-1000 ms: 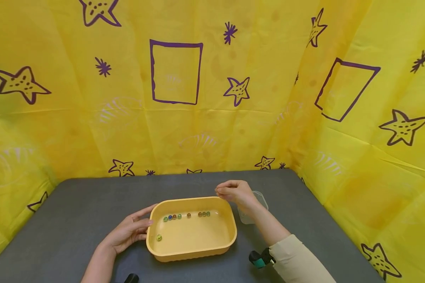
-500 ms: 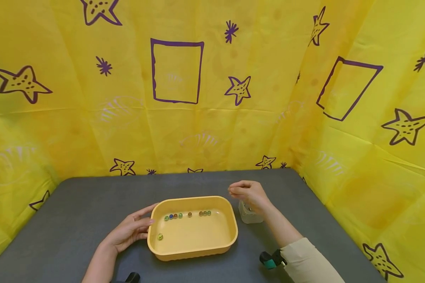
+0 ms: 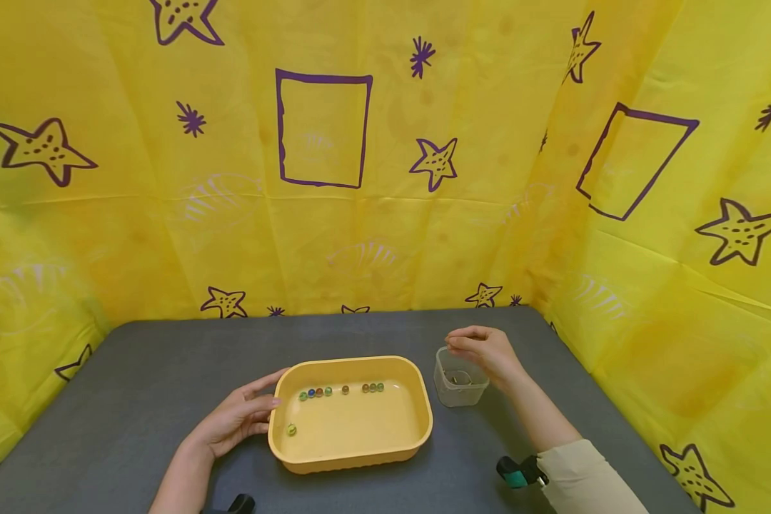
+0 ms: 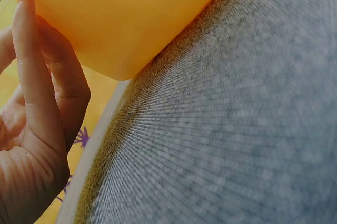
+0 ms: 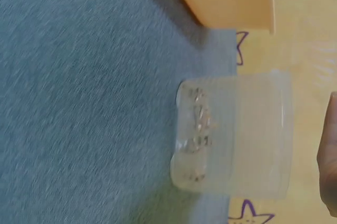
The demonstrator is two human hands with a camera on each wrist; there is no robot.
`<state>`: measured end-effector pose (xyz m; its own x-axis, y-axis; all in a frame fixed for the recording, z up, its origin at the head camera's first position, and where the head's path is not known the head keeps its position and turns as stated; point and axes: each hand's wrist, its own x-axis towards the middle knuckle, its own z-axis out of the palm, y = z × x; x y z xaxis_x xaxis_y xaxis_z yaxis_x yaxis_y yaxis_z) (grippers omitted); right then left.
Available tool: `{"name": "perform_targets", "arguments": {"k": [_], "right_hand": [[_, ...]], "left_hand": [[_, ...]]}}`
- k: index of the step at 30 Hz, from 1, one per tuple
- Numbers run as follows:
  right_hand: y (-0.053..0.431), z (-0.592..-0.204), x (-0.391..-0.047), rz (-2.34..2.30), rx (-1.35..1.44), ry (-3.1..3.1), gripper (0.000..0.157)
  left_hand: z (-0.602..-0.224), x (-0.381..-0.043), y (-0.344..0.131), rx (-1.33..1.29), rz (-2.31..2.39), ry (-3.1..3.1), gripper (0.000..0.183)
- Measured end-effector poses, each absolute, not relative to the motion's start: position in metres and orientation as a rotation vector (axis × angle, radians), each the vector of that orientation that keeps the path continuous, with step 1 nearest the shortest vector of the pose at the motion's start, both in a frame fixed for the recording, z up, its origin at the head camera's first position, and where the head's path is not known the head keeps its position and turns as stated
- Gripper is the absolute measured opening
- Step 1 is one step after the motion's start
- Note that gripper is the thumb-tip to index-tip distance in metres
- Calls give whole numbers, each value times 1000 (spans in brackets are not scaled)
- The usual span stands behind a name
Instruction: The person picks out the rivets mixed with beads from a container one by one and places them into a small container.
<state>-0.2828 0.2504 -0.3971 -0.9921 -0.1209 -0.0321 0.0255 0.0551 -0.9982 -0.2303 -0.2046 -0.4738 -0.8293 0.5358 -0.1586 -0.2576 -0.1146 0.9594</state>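
A yellow plastic basin (image 3: 353, 457) with rounded corners stands on the grey table. Several glass marbles (image 3: 328, 391) line its far side, and one yellow-green marble (image 3: 292, 430) lies near the left wall. My left hand (image 3: 234, 417) holds the basin's left end, thumb at the rim and fingers against the outside wall. To the right stands a translucent plastic container (image 3: 460, 395) with small shiny pieces at the bottom, blurred in the right wrist view. Over its rim hovers my right hand (image 3: 491, 357), fingertips drawn together; whether anything is between them is hidden.
Yellow cloth (image 3: 360, 250) with purple starfish drawings walls the table (image 3: 186, 357) at the back and both sides. The container sits just right of the basin, a narrow gap between them. A dark wrist device (image 3: 520, 472) sits at my right sleeve.
My right hand has moved right, from the basin's far right corner to above the translucent container, uncovering more of it. The left hand stays on the basin; the marbles lie as before.
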Motion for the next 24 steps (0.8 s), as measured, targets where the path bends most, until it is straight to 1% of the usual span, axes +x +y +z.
{"name": "perform_targets", "arguments": {"k": [4, 10, 14, 17, 24], "right_hand": [[259, -399, -279, -2084, -118, 2208, 35], [267, -403, -278, -2090, -92, 2210, 31], [272, -406, -278, -2088, -83, 2237, 31], [275, -407, -278, -2066, -103, 2261, 35], [279, -406, -277, -2060, -89, 2266, 38]], "left_hand": [[-474, -230, -205, 311, 1991, 1637, 67], [-474, -230, -204, 303, 1988, 1631, 71], [-472, -230, -204, 293, 1979, 1651, 74], [-472, -231, -204, 290, 1972, 1662, 75], [-472, -232, -205, 291, 1974, 1652, 75]]}}
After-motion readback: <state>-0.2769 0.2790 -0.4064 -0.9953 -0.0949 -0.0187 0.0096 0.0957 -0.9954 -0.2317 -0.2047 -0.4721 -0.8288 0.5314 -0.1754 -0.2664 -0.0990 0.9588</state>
